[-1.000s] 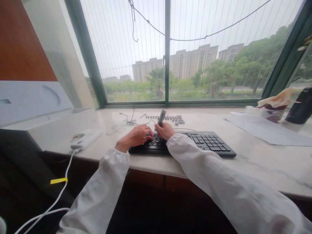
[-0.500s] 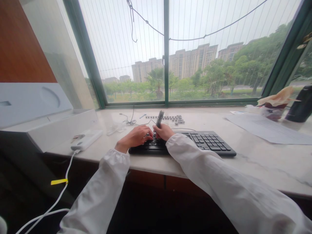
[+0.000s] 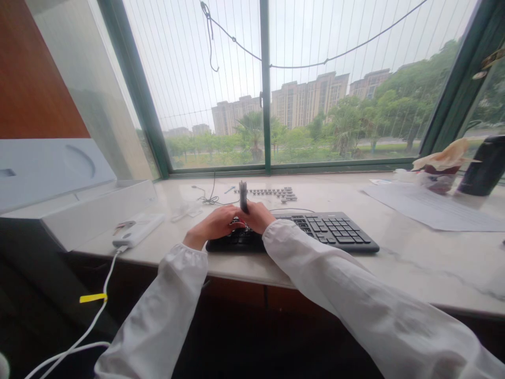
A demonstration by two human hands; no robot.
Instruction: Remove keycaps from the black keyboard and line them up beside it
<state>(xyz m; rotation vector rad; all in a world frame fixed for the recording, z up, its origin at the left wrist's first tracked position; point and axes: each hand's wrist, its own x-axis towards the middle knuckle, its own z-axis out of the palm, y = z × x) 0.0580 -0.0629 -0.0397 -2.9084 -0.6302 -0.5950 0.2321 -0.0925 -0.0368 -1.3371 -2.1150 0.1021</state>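
A black keyboard [image 3: 342, 230] lies near the front edge of the pale counter. Bare patches without keycaps show in its middle. My right hand [image 3: 258, 217] is closed around a slim dark tool [image 3: 243, 197], whose uneven, pale-tipped end points up; its lower end is hidden. Over the keyboard's left part, my left hand [image 3: 218, 223] has its fingers curled in against the keys, touching or nearly touching the right hand. What its fingertips hold, if anything, is hidden. Behind the hands, small grey keycaps [image 3: 272, 191] lie in rows.
A dark cable [image 3: 211, 200] lies coiled behind the left hand. Left are a white power strip [image 3: 138, 230] and a white box [image 3: 98, 210]. Paper sheets [image 3: 418, 208], a dark bottle [image 3: 483, 166] and a crumpled wrapper [image 3: 444, 158] are at right. The window stands behind.
My right hand has shifted left, closer to the left hand, and the tool has gone from leaning right to nearly upright. The left hand stays at the keyboard. The view has moved slightly.
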